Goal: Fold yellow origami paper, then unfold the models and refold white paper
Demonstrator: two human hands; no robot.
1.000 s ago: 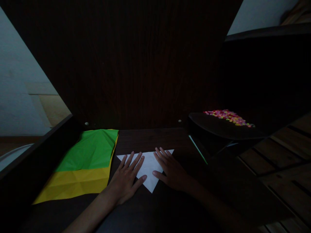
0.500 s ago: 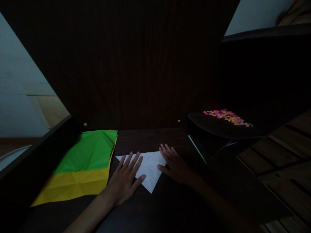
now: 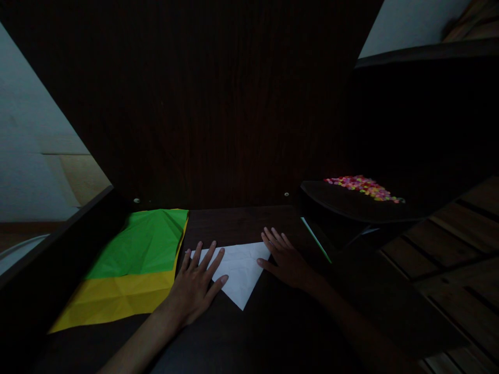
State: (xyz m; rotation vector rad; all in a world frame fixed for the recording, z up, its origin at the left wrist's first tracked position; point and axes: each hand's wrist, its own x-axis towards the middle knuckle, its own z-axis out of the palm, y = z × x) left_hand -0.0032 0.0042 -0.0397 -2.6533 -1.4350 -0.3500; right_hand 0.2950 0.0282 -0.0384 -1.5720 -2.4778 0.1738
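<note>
- Both hands lie flat, fingers spread, pinching nothing: the left hand (image 3: 195,283) presses the left part of the white paper triangle (image 3: 240,275), the right hand (image 3: 287,262) rests at its right corner.
- White paper triangle lies flat on the dark desk (image 3: 241,223), point toward the person.
- Judged step: smoothing a fold flat; the next move likely calls for firm, even pressure along the crease.
- Left of the triangle lie a green sheet (image 3: 144,244) over a yellow sheet (image 3: 117,296).
- Right of it, a thin green strip (image 3: 316,247); beyond, a dark tray (image 3: 351,208) with colourful bits (image 3: 362,187).
</note>
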